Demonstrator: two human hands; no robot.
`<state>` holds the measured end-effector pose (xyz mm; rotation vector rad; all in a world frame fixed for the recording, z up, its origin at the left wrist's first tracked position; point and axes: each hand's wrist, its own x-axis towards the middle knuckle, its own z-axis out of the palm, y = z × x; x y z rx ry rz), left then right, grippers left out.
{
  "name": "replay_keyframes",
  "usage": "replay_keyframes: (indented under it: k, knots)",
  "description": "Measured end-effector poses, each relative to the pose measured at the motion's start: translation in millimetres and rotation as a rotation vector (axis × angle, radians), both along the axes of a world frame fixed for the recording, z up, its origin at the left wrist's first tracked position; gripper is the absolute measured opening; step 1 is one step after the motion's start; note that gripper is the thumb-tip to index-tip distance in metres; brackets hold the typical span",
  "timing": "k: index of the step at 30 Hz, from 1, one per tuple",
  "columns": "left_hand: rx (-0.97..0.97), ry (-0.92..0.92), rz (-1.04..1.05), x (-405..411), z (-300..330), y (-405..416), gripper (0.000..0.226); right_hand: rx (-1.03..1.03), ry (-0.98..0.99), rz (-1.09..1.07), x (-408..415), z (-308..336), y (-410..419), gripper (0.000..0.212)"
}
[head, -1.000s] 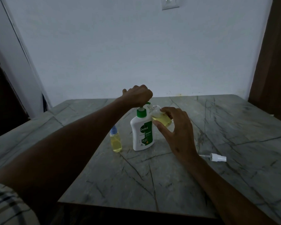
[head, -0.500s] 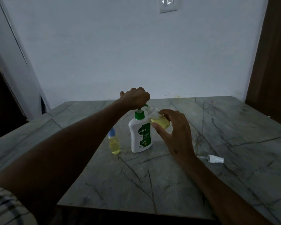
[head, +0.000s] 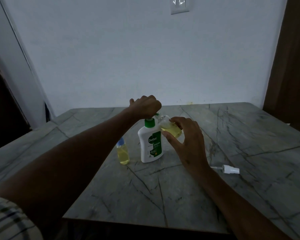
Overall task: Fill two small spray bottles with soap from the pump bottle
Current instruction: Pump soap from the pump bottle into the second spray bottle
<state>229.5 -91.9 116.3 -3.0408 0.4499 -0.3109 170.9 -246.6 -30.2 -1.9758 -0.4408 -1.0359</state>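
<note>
Left hand [head: 145, 107] curled over the pump bottle's [head: 151, 144] head, still pressing down. Right hand [head: 185, 141] pinching the open spray bottle [head: 170, 129], tilted, mouth at the spout. Little shifting since a second ago (yellow level looking much the same), so filling likely ongoing. Just left of the pump: the capped bottle [head: 123, 153], already full. Right of the hands: the loose sprayer top [head: 229, 169], waiting.

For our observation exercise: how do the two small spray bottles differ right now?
The left bottle stands upright on the table; the right bottle is held tilted at the pump spout by the right hand. The left bottle is capped in blue; the right bottle is open, its sprayer lying apart. Both hold yellow liquid.
</note>
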Motion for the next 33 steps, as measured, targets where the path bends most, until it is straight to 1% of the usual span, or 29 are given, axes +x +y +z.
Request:
replay_keyframes:
  k: [7,15,18,21,24,28,33]
  knots:
    - [-0.054,0.015,0.012,5,6,-1,0.026,0.006,0.001,0.007,1,-1,0,0.048]
    - [0.011,0.000,-0.006,5,-3,0,0.028,0.004,-0.011,0.015,-1,1,1,0.050]
    - [-0.020,0.009,0.002,5,-1,1,0.030,-0.002,-0.012,0.014,0,1,0,0.050]
    - [-0.047,-0.002,0.003,7,1,2,0.026,-0.006,-0.012,0.016,-1,0,0,0.048]
    - [-0.059,-0.004,0.001,6,3,1,0.031,-0.002,-0.010,0.012,0,-1,0,0.048]
    - [-0.004,-0.010,-0.019,4,-2,1,0.029,0.003,-0.009,0.013,1,-1,1,0.048]
    - [0.020,-0.019,-0.014,-1,-2,-2,0.029,0.000,-0.017,0.022,-2,1,1,0.049]
